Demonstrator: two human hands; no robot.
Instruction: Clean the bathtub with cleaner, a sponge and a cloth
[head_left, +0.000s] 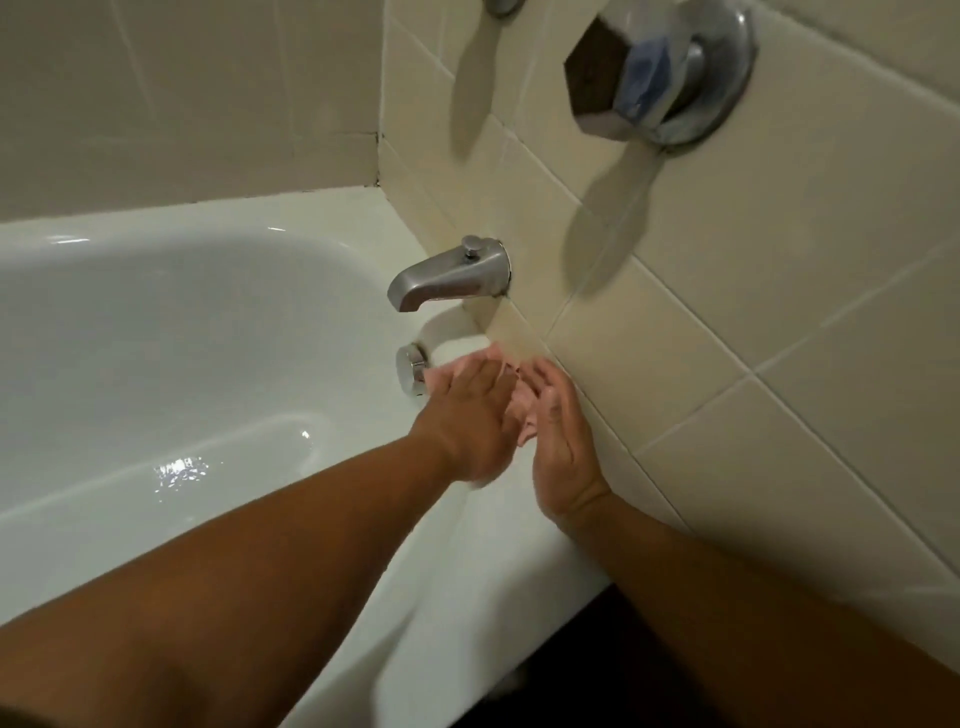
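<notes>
Both hands meet at the tap end of the bathtub (322, 208), just below the spout (447, 275) and beside the round overflow plate (410, 369). The pink cloth (523, 421) sits between them. My left hand (467, 410) lies flat over it with straight fingers, and my right hand (558, 436) backs it with a relaxed, unclenched palm, close to the tiled wall (727, 312)

— How much of the pink cloth (524, 415) shows?
— Scraps only; the blurred left hand (467, 415) covers the rest of it.
— And the top edge?
— It cuts off most of a chrome fitting (501, 5).
</notes>
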